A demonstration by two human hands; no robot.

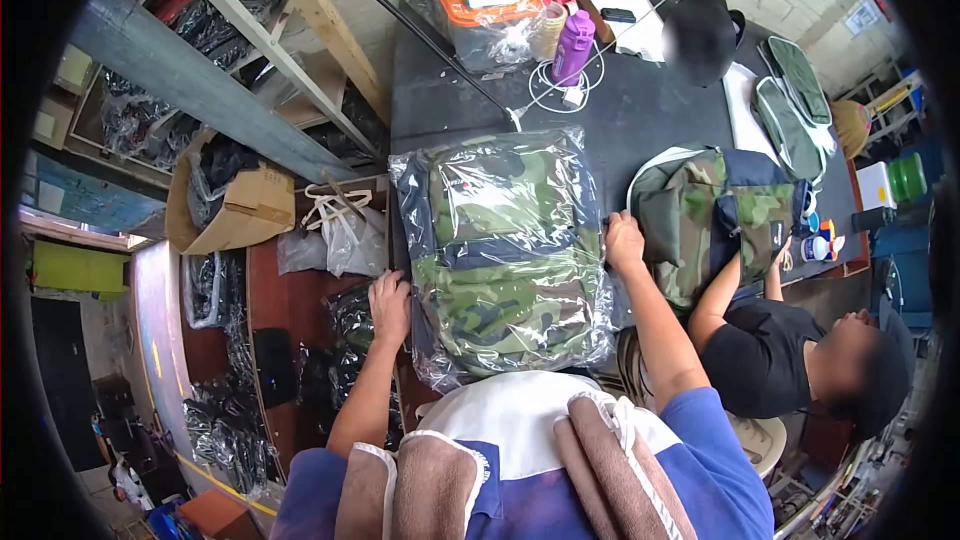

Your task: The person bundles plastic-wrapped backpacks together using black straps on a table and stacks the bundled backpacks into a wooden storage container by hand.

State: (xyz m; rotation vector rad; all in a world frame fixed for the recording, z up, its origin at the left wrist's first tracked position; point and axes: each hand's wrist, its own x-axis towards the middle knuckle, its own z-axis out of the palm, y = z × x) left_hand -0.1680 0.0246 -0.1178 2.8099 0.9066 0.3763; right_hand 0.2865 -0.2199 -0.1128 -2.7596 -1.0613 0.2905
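A camouflage backpack (510, 285) lies flat on the dark table before me, inside a clear plastic bag (436, 372). At the bag's left edge, my left hand (391, 306) has its fingers closed on the plastic. My right hand (625, 242) grips the bag's right side with bent fingers; its fingertips are partly hidden. Close to the right hand lies a second camouflage backpack (705, 220) with dark blue panels, without a plastic bag. A co-worker's hands are at its near side.
The co-worker (770, 355) sits at my right. Along the table's (440, 105) back are an orange-lidded container (490, 15), a purple bottle (573, 48), a white cable and a black cap (700, 37). Green fabric pieces (790, 110) lie far right. A cardboard box (235, 205) stands left.
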